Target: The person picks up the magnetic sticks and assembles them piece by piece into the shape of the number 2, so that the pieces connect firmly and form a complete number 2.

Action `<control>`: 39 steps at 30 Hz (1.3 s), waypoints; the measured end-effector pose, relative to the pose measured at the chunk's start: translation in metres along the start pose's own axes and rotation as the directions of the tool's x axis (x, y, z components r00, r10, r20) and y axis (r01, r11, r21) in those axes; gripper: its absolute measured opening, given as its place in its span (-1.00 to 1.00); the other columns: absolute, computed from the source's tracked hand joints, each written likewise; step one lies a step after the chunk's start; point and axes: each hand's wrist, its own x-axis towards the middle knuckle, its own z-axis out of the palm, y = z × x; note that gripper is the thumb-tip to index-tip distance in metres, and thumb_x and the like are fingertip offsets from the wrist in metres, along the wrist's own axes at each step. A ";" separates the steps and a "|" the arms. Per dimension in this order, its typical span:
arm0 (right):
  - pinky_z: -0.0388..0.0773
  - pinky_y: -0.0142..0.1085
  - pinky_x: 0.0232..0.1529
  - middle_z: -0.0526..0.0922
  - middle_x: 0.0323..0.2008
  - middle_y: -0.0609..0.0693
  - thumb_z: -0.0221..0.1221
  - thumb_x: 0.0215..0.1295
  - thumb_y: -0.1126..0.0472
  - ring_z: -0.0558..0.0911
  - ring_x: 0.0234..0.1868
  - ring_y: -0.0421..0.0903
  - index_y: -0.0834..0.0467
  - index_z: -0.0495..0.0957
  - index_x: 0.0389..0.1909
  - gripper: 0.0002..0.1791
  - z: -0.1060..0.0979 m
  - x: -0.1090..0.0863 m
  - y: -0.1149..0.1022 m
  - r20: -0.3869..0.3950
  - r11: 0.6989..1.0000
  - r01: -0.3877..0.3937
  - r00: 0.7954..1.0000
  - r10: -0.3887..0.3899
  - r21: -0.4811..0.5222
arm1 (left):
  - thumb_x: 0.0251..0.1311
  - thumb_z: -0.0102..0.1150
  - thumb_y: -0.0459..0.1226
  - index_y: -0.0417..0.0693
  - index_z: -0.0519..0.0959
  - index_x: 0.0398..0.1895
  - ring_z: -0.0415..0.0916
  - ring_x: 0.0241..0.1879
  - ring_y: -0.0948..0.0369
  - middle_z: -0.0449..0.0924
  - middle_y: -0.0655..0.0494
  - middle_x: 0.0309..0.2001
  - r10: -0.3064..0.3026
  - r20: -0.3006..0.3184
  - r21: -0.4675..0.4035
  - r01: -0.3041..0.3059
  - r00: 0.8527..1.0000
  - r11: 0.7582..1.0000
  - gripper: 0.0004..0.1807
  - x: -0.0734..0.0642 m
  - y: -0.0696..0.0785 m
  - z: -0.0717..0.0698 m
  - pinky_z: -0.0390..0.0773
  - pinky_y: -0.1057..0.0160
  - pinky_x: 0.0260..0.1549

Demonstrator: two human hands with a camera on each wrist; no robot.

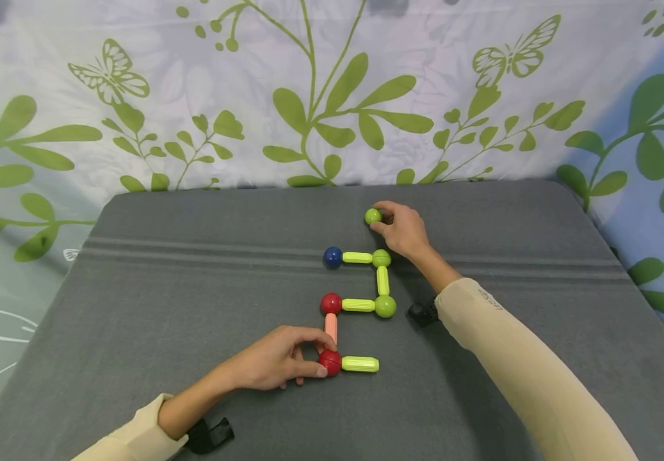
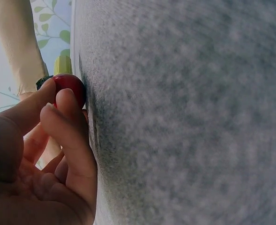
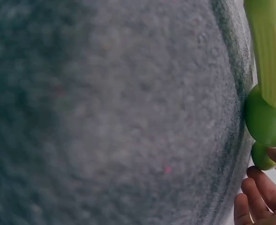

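My left hand (image 1: 276, 358) pinches a red ball (image 1: 330, 363) at the near end of a chain of balls and rods. A yellow-green rod (image 1: 360, 364) sticks out to the right of that ball, and a salmon rod (image 1: 331, 328) joins it to another red ball (image 1: 331, 303). From there the chain runs through more yellow-green rods and two green balls to a dark blue ball (image 1: 333, 257). Beyond the chain, my right hand (image 1: 403, 228) pinches a loose green ball (image 1: 373, 216). In the left wrist view, thumb and fingertips touch the red ball (image 2: 70, 89).
Everything lies on a grey cloth-covered table (image 1: 193, 288) with faint creases across it. A leaf-patterned curtain (image 1: 222, 96) hangs behind the far edge. Black wrist straps (image 1: 422, 314) show below both sleeves.
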 end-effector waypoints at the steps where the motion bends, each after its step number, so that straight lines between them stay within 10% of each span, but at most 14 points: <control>1: 0.44 0.04 0.03 0.61 0.03 0.20 0.26 0.37 0.18 0.59 -0.02 0.12 0.15 0.48 0.29 -0.51 0.000 0.000 0.000 -0.002 1.000 -0.001 1.000 0.001 0.002 | 0.27 0.32 -0.22 0.16 0.62 0.01 0.44 -0.69 0.25 0.57 0.25 -0.19 -0.001 -0.001 0.000 0.001 1.000 1.000 -0.74 0.000 0.000 0.000 0.46 0.29 -0.79; 21: 0.50 0.04 -0.06 0.63 0.00 0.21 0.29 0.34 0.19 0.62 -0.06 0.13 0.17 0.52 0.24 -0.54 -0.002 -0.009 0.003 -0.038 0.998 0.061 0.998 -0.060 0.028 | 0.25 0.33 -0.24 0.14 0.62 0.03 0.46 -0.67 0.23 0.56 0.24 -0.19 -0.015 0.008 -0.017 0.015 1.000 1.000 -0.72 0.000 -0.001 0.002 0.49 0.27 -0.78; 39: 0.52 -0.10 -0.15 0.64 -0.16 0.07 0.34 0.27 0.23 0.58 -0.16 -0.03 0.18 0.59 0.11 -0.61 -0.027 -0.083 -0.012 -0.020 0.945 0.244 0.969 -0.246 0.217 | 0.26 0.33 -0.24 0.13 0.61 0.02 0.45 -0.68 0.24 0.56 0.23 -0.18 -0.003 0.010 -0.028 0.003 1.000 1.000 -0.72 0.001 -0.002 0.001 0.48 0.30 -0.76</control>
